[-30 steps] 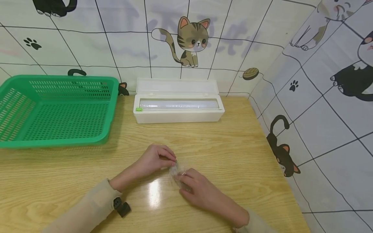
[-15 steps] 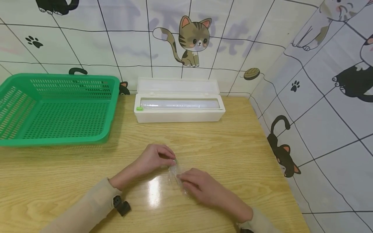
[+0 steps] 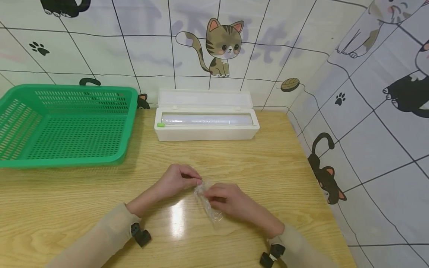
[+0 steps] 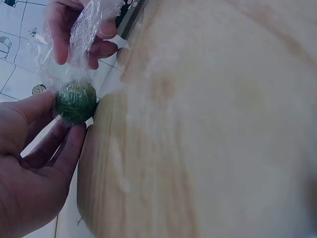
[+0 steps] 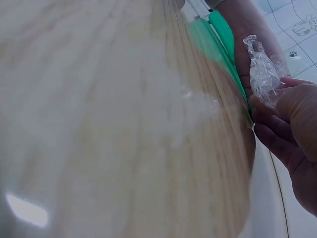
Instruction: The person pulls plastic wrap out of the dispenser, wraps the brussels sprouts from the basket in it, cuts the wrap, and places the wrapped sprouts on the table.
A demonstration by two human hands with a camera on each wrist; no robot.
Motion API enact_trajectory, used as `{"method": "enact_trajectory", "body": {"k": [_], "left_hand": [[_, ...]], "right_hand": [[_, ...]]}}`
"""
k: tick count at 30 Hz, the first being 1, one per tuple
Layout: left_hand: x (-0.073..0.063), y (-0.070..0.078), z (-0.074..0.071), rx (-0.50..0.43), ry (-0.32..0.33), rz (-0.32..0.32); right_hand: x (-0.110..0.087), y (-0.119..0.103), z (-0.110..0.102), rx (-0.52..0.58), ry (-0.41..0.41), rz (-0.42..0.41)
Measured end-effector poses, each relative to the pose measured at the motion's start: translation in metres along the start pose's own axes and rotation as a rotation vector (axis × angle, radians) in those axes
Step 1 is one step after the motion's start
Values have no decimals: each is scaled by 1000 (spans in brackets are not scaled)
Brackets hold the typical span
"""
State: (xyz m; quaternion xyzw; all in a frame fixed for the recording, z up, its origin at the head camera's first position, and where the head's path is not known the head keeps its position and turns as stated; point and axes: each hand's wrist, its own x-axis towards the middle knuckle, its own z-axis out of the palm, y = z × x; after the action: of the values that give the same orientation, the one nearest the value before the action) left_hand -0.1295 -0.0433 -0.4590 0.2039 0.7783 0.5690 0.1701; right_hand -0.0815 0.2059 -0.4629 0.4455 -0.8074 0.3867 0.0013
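Note:
My left hand [image 3: 172, 182] holds a small, round, dark green fruit [image 4: 76, 102] between thumb and fingertips, best seen in the left wrist view. Clear cling film [image 3: 213, 213] covers the fruit and is gathered into a crumpled tail. My right hand [image 3: 231, 201] pinches this film beside the left fingertips, and the loose end hangs past its fingers toward me. In the right wrist view the bunched film [image 5: 264, 74] stands out between thumb and fingers, while the fruit is hidden. From the head view the fruit is mostly covered by the fingers.
A white cling film dispenser [image 3: 206, 134] with its lid raised and a roll inside stands at the back of the wooden table [image 3: 275, 160]. The green plastic basket [image 3: 67, 162] sits at the left. A cat-patterned covering [image 3: 144, 56] lines the walls behind and to the right.
My right hand has shifted downward and then back up along the film, which now shows as a longer gathered tail. The left hand has stayed nearly in place.

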Motion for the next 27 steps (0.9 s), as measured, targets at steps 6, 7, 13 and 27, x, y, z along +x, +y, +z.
{"method": "enact_trajectory", "body": {"k": [6, 7, 13, 27], "left_hand": [[0, 1, 2, -4, 8, 0], [1, 1, 2, -5, 13, -8], [0, 0, 4, -5, 30, -53], [-2, -3, 4, -59, -7, -52]], "right_hand": [[7, 2, 2, -122, -29, -89], [8, 3, 2, -146, -29, -102], [13, 6, 4, -190, -23, -133], [12, 11, 6, -98, 79, -165]]}}
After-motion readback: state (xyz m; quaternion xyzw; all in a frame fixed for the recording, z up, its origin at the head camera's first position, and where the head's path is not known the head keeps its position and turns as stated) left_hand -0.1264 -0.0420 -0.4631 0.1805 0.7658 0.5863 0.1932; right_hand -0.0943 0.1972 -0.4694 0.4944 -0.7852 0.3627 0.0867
